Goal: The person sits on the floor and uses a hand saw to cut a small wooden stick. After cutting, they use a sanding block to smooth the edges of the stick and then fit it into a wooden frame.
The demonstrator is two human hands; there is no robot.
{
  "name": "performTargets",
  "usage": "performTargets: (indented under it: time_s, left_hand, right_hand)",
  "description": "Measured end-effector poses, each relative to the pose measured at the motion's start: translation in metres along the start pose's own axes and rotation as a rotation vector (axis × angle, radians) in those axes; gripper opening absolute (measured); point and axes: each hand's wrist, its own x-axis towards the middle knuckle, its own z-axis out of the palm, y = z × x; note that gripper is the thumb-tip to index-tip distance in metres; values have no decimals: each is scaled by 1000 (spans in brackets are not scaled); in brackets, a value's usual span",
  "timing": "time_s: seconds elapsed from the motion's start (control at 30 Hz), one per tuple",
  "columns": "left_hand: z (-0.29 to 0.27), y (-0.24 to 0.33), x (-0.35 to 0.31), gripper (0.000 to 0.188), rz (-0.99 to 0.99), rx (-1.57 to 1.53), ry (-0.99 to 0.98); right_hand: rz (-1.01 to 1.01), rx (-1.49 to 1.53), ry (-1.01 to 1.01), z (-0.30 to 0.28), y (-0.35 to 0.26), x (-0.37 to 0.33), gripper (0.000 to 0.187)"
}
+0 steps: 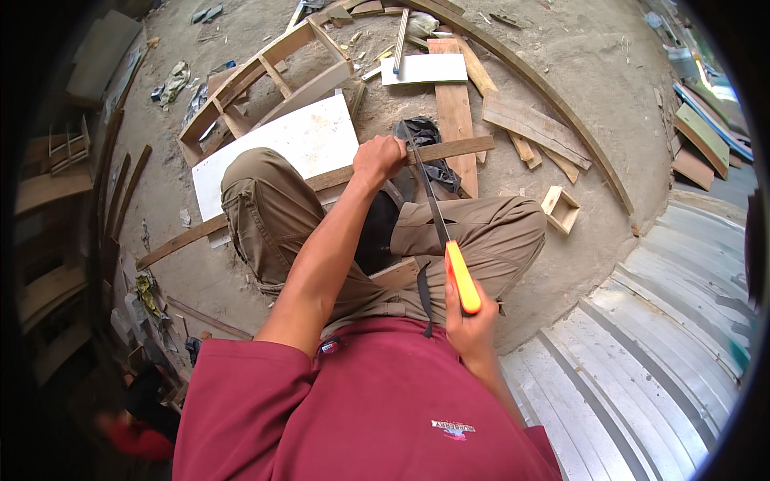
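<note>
A long, narrow wooden strip [337,177] runs slantwise across in front of me, past my bent left knee. My left hand [380,158] is closed around it near its right part. My right hand [473,319] grips the orange-yellow handle of a handsaw [461,280]. The saw's dark blade reaches up and away, crossing the strip just right of my left hand. I cannot tell how deep the blade sits in the wood. Beneath the strip lies a crumpled black plastic bag [423,132], partly hidden by the blade and strip.
A white board [281,148] and a wooden frame with crosspieces [277,76] lie at the left. Several planks [536,128] and a small wooden box [561,210] are on the right. Corrugated metal sheet [634,345] covers the lower right. Someone in a red sleeve [132,437] is at lower left.
</note>
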Motion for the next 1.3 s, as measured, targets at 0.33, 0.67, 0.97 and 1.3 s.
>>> performTargets:
  time_s: [0.33, 0.67, 0.97, 1.3]
  left_hand:
    - [-2, -2, 14, 43, 17, 39, -4]
    - [-17, 9, 11, 44, 30, 63, 13]
    - [-12, 10, 3, 50, -79, 14, 6]
    - [-16, 13, -12, 44, 98, 84, 1]
  right_hand:
    - [-21, -62, -7, 61, 20, 103, 32]
    - [0, -36, -11, 41, 2, 93, 32]
    - [37, -27, -36, -7, -36, 24, 19]
    - [-150, -5, 93, 104, 39, 164, 32]
